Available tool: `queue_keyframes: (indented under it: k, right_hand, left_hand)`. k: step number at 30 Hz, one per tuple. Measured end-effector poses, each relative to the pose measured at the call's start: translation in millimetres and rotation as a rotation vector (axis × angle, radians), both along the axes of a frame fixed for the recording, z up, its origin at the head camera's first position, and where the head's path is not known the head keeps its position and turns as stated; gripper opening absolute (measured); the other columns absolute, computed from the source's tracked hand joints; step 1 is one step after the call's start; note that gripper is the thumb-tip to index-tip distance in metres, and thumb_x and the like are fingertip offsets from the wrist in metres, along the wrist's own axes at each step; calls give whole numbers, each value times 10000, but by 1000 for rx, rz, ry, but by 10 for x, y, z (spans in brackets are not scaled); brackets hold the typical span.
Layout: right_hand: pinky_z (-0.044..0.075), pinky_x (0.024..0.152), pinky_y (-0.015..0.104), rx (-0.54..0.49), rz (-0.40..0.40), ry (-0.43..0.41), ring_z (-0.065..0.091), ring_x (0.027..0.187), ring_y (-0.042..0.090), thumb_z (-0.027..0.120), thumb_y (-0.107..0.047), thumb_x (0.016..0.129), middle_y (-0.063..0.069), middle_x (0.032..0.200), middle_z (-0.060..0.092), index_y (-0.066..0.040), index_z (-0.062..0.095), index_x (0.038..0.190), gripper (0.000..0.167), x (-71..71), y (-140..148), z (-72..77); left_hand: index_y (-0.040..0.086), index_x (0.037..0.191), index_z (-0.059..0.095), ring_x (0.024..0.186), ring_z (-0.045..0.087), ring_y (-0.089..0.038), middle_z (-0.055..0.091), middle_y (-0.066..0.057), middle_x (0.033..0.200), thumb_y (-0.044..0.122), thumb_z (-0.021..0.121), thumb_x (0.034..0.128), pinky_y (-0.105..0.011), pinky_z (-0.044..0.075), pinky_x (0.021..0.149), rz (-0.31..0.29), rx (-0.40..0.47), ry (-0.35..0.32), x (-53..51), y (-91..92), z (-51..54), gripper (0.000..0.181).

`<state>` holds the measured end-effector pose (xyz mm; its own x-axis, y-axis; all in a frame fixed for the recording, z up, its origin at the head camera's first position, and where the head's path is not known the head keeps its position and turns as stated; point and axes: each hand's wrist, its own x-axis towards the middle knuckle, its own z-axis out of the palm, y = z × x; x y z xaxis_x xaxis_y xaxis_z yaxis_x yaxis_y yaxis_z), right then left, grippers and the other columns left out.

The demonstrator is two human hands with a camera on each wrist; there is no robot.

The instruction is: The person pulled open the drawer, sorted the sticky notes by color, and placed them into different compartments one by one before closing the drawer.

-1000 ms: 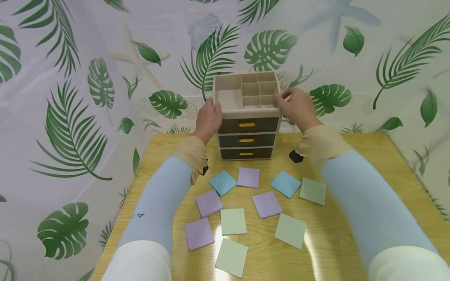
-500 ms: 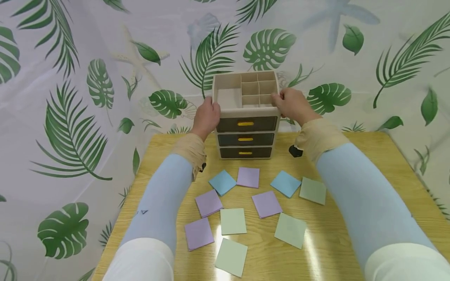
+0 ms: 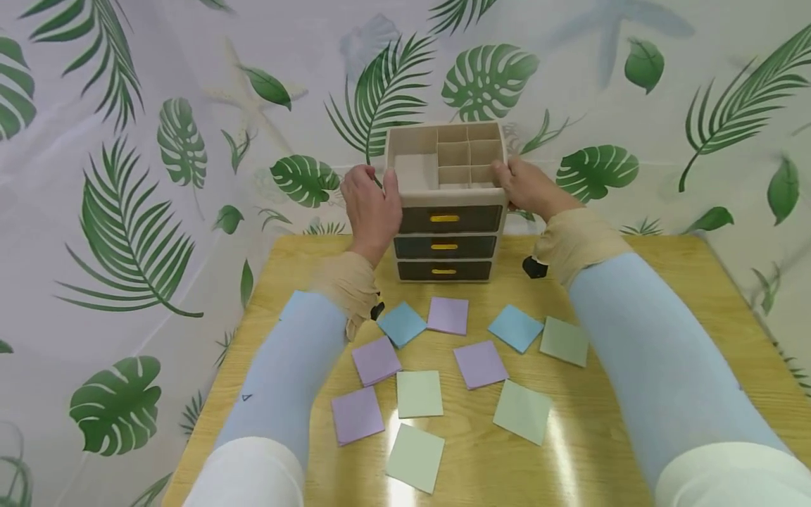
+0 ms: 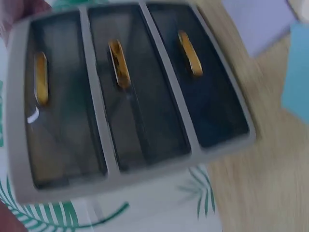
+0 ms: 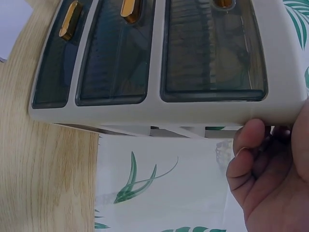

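A cream organizer (image 3: 452, 191) with three dark drawers and yellow handles stands upright at the table's back; its open top has one large and several small compartments. My left hand (image 3: 372, 215) is at its upper left side, fingers loosely extended and thumb by the edge. The right hand (image 3: 532, 186) grips the upper right edge, its thumb on the rim. In the right wrist view, the right hand (image 5: 275, 179) has curled fingers against the organizer's (image 5: 193, 112) side. The left wrist view shows the drawer fronts of the organizer (image 4: 104, 121), slightly blurred.
Purple squares (image 3: 448, 315), blue squares (image 3: 515, 328) and pale green squares (image 3: 420, 393) lie spread on the wooden table (image 3: 633, 422) in front of the organizer. Behind stands a white leaf-patterned backdrop (image 3: 253, 42).
My left hand has loosened from the organizer's left edge, its fingers rising and spreading outward. The right hand stays at the right edge. The whole view has shifted slightly.
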<state>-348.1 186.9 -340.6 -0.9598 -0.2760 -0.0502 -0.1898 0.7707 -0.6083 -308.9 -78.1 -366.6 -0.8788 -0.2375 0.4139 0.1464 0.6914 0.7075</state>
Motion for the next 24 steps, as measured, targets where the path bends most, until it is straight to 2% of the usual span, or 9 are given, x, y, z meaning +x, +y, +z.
queue_keyframes:
  k: [1, 3, 7, 9, 10, 12, 15, 18, 24]
  right_hand:
    - [459, 749, 428, 5, 4, 5, 572, 703, 279, 161, -462, 1038, 206, 913, 536, 39, 442, 1107, 578, -4, 10, 4]
    - [466, 719, 404, 5, 8, -3, 566, 669, 261, 146, -456, 1039, 195, 866, 544, 27, 449, 1061, 571, -3, 27, 1]
    - [459, 603, 356, -16, 19, -45, 562, 601, 257, 128, -463, 1037, 166, 724, 567, -22, 435, 940, 546, -9, 51, -43]
    - [449, 560, 343, -25, 25, -53, 564, 578, 262, 130, -462, 1039, 157, 681, 574, -32, 436, 891, 548, -16, 55, -62]
    - [446, 549, 339, -27, 30, -54, 566, 567, 258, 130, -459, 1040, 155, 676, 576, -34, 438, 869, 551, -22, 54, -69]
    - [446, 543, 336, -19, 41, -59, 575, 567, 255, 123, -461, 1039, 155, 703, 579, -32, 445, 863, 565, -22, 46, -65]
    - [467, 560, 356, -9, 56, -70, 580, 556, 224, 116, -458, 1039, 153, 728, 581, -22, 454, 873, 576, -35, 29, -45]
    - [487, 582, 385, -5, 54, -73, 589, 563, 222, 111, -458, 1038, 157, 734, 587, -18, 455, 903, 575, -50, 23, -18]
    - [494, 547, 365, -27, 36, -66, 598, 553, 214, 126, -442, 1044, 186, 809, 577, -25, 445, 894, 546, -60, 33, 19]
  left_hand:
    - [58, 1090, 439, 934, 443, -252, 473, -101, 991, 356, 419, 1014, -357, 382, 783, 8, 65, 21, 56, 45, 5, 309]
    - [89, 978, 449, 819, 458, -206, 468, -60, 883, 318, 435, 1004, -319, 379, 707, -36, 267, -19, 169, 127, -7, 231]
    - [84, 944, 509, 626, 488, -132, 504, 7, 747, 298, 427, 1016, -263, 373, 593, -199, 791, -310, 337, 252, -119, 240]
    - [36, 1002, 548, 578, 506, -122, 544, 8, 731, 287, 423, 1023, -245, 369, 553, -250, 969, -450, 375, 302, -208, 282]
    - [8, 1038, 554, 571, 506, -118, 560, 8, 732, 288, 424, 1025, -240, 358, 545, -269, 1018, -503, 386, 326, -253, 309]
    - [-17, 1100, 559, 564, 511, -107, 587, 7, 739, 289, 431, 1025, -219, 346, 535, -303, 1081, -566, 400, 375, -337, 340]
    - [-28, 1155, 553, 570, 530, -108, 619, -10, 778, 295, 444, 1020, -213, 348, 536, -326, 1122, -606, 411, 451, -396, 366]
    - [9, 1105, 567, 577, 538, -118, 633, -30, 816, 321, 459, 1015, -217, 349, 528, -327, 1144, -615, 395, 528, -394, 343]
    - [30, 1033, 625, 541, 530, -105, 660, -42, 819, 361, 504, 992, -202, 357, 483, -272, 1142, -597, 287, 617, -393, 355]
